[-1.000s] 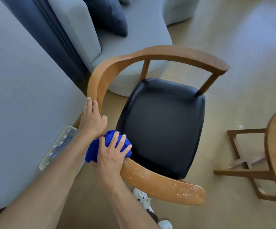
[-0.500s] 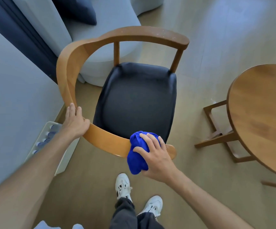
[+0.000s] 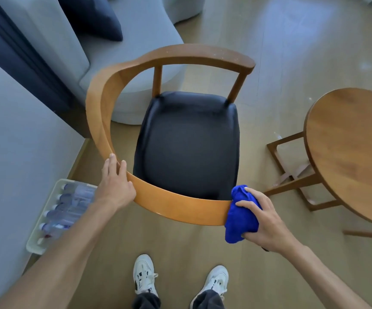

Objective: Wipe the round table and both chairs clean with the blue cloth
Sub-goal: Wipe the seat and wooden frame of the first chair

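Note:
A wooden chair (image 3: 171, 206) with a curved armrest rail and a black seat (image 3: 187, 143) stands in front of me. My left hand (image 3: 115, 186) grips the rail on its near left side. My right hand (image 3: 262, 221) holds a bunched blue cloth (image 3: 238, 216) against the near right end of the rail, covering that end. The far arm of the rail (image 3: 214, 55) shows pale specks. The round wooden table (image 3: 350, 150) stands to the right, partly cut off by the frame edge.
A grey sofa (image 3: 136, 47) with a dark cushion sits behind the chair. A white tray of plastic bottles (image 3: 60, 210) lies on the floor at the left, by a grey wall. My white shoes (image 3: 145, 275) are just below the chair.
My right hand has slid the blue cloth along the near rail from beside my left hand to its right end. The speckled dust on that stretch is gone. The view shifted right, showing more table.

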The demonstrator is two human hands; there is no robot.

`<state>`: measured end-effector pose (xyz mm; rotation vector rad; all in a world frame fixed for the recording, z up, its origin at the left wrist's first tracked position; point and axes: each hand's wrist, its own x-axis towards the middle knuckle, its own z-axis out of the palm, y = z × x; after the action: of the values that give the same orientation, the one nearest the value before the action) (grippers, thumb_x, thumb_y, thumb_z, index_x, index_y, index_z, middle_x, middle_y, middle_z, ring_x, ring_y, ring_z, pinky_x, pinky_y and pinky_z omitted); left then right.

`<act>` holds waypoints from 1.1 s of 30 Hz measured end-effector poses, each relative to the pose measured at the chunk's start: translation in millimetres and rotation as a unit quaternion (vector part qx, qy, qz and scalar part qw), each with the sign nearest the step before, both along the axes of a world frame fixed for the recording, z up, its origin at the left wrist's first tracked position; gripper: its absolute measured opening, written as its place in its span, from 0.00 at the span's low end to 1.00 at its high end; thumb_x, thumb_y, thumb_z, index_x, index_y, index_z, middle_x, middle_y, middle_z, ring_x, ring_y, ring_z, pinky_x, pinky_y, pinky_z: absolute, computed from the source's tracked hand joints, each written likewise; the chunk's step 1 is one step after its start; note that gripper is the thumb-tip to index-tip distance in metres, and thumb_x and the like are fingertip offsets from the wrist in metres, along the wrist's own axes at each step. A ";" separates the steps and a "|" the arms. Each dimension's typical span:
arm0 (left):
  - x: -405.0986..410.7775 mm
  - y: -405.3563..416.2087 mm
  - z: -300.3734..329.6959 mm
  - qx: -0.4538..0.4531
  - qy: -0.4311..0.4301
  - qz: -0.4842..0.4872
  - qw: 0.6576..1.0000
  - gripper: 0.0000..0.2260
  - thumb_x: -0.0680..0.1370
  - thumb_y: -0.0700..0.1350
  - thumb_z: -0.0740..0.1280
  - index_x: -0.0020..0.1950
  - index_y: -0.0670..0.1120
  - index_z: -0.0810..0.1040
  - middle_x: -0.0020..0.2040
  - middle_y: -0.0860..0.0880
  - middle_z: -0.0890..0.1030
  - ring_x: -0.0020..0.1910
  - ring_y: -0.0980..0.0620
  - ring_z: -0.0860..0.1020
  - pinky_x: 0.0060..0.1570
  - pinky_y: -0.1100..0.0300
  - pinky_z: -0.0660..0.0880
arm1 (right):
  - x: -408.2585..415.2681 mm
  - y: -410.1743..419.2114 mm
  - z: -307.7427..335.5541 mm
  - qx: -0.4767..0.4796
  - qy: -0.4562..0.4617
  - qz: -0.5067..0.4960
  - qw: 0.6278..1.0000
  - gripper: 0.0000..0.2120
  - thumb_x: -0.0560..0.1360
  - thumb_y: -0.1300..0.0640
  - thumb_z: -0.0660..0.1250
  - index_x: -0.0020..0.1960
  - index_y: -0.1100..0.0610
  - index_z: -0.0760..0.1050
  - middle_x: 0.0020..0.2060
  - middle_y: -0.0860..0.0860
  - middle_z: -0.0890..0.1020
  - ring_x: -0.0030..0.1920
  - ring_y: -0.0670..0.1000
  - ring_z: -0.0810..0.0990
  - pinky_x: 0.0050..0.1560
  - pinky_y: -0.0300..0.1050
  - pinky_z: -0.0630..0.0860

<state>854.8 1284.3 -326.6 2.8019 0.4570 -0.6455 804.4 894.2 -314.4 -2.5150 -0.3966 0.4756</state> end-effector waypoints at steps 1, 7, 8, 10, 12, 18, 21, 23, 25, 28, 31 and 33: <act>-1.0 2.7 -0.4 -0.006 -0.006 -0.008 1.000 0.29 0.81 0.48 0.57 0.79 0.47 0.49 0.79 0.48 0.40 0.78 0.46 0.41 0.70 0.42 0.61 | -6.2 13.8 1.5 -0.027 -0.018 -0.015 0.999 0.38 0.55 0.55 0.77 0.63 0.44 0.69 0.71 0.53 0.63 0.71 0.59 0.61 0.65 0.64 0.67; -2.3 10.1 -1.4 -0.024 -0.026 -0.054 0.998 0.27 0.81 0.46 0.58 0.78 0.45 0.52 0.79 0.44 0.43 0.77 0.44 0.43 0.71 0.44 0.61 | -14.2 213.4 -12.0 -0.063 -0.075 0.000 0.995 0.44 0.61 0.44 0.73 0.73 0.50 0.63 0.74 0.55 0.61 0.75 0.59 0.57 0.71 0.68 0.53; -2.0 15.6 -1.4 -0.030 -0.031 -0.059 0.997 0.26 0.81 0.45 0.57 0.78 0.45 0.53 0.79 0.44 0.45 0.77 0.45 0.45 0.71 0.45 0.61 | -6.7 253.1 -13.0 -0.067 -0.069 -0.007 0.995 0.44 0.61 0.42 0.74 0.73 0.51 0.62 0.73 0.55 0.62 0.74 0.60 0.59 0.71 0.68 0.53; -0.1 28.9 -2.2 -0.036 -0.037 -0.077 0.996 0.25 0.81 0.41 0.57 0.77 0.44 0.56 0.78 0.44 0.48 0.76 0.46 0.48 0.71 0.48 0.62 | 10.2 298.3 -15.8 -0.088 -0.071 -0.011 0.994 0.43 0.61 0.43 0.75 0.72 0.52 0.63 0.72 0.56 0.65 0.72 0.60 0.63 0.70 0.67 0.59; -0.3 34.4 -1.4 -0.021 -0.039 -0.105 0.994 0.26 0.80 0.40 0.59 0.77 0.44 0.56 0.78 0.43 0.50 0.75 0.45 0.51 0.69 0.48 0.64 | 13.4 288.2 -25.5 -0.077 -0.107 0.011 0.991 0.40 0.63 0.47 0.75 0.71 0.53 0.64 0.73 0.57 0.63 0.73 0.60 0.61 0.70 0.65 0.60; -6.3 24.7 0.5 -0.014 -0.051 -0.106 0.993 0.25 0.80 0.41 0.59 0.76 0.42 0.57 0.78 0.40 0.52 0.75 0.41 0.52 0.70 0.43 0.63 | -17.7 96.7 -11.9 -0.100 -0.147 0.099 0.979 0.36 0.63 0.53 0.73 0.70 0.54 0.69 0.74 0.57 0.63 0.75 0.58 0.58 0.74 0.60 0.53; -7.2 24.4 -0.5 -0.020 -0.060 -0.104 0.992 0.25 0.80 0.40 0.60 0.76 0.40 0.58 0.77 0.39 0.53 0.75 0.39 0.53 0.69 0.41 0.64 | -22.3 4.3 -2.1 -0.109 -0.108 -0.010 0.988 0.35 0.62 0.67 0.74 0.68 0.59 0.72 0.71 0.60 0.65 0.72 0.61 0.63 0.67 0.65 0.67; -9.1 19.7 -1.0 -0.028 -0.055 -0.088 0.994 0.25 0.80 0.39 0.59 0.76 0.41 0.57 0.78 0.40 0.52 0.76 0.40 0.51 0.69 0.40 0.63 | -23.8 -17.2 -2.4 -0.094 -0.072 -0.076 0.990 0.38 0.61 0.73 0.73 0.70 0.61 0.69 0.71 0.60 0.64 0.71 0.61 0.65 0.63 0.62 0.72; -8.9 17.9 -1.7 -0.032 -0.053 -0.075 0.995 0.26 0.80 0.40 0.59 0.77 0.42 0.55 0.78 0.42 0.49 0.76 0.42 0.49 0.69 0.41 0.64 | -28.3 -7.9 -10.8 -0.087 -0.086 -0.108 0.987 0.39 0.59 0.76 0.72 0.69 0.62 0.69 0.71 0.61 0.65 0.70 0.61 0.66 0.63 0.61 0.73; -8.0 17.3 -1.3 -0.038 -0.058 -0.067 0.995 0.27 0.80 0.40 0.59 0.78 0.43 0.54 0.78 0.43 0.48 0.76 0.43 0.48 0.67 0.41 0.65 | -42.2 28.0 -21.0 -0.091 -0.130 -0.152 0.975 0.39 0.56 0.77 0.71 0.67 0.64 0.71 0.70 0.62 0.66 0.71 0.62 0.63 0.66 0.63 0.68; -8.0 17.8 -0.6 -0.048 -0.060 -0.054 0.996 0.26 0.81 0.39 0.58 0.78 0.43 0.55 0.79 0.44 0.48 0.76 0.44 0.48 0.67 0.43 0.67 | -49.2 68.8 -22.6 -0.121 -0.165 -0.152 0.967 0.41 0.53 0.76 0.71 0.66 0.63 0.73 0.71 0.60 0.68 0.72 0.64 0.62 0.66 0.68 0.65; -8.4 18.8 0.6 -0.051 -0.064 -0.061 0.995 0.26 0.81 0.40 0.59 0.77 0.43 0.56 0.79 0.43 0.50 0.76 0.43 0.49 0.67 0.43 0.66 | -48.9 113.7 -23.5 -0.100 -0.184 -0.094 0.973 0.40 0.54 0.73 0.73 0.66 0.60 0.73 0.71 0.59 0.68 0.72 0.63 0.63 0.66 0.69 0.64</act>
<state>846.5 1303.0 -326.1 2.7688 0.2236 -0.4936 755.5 1008.0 -338.0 -2.8065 -0.2515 -0.0319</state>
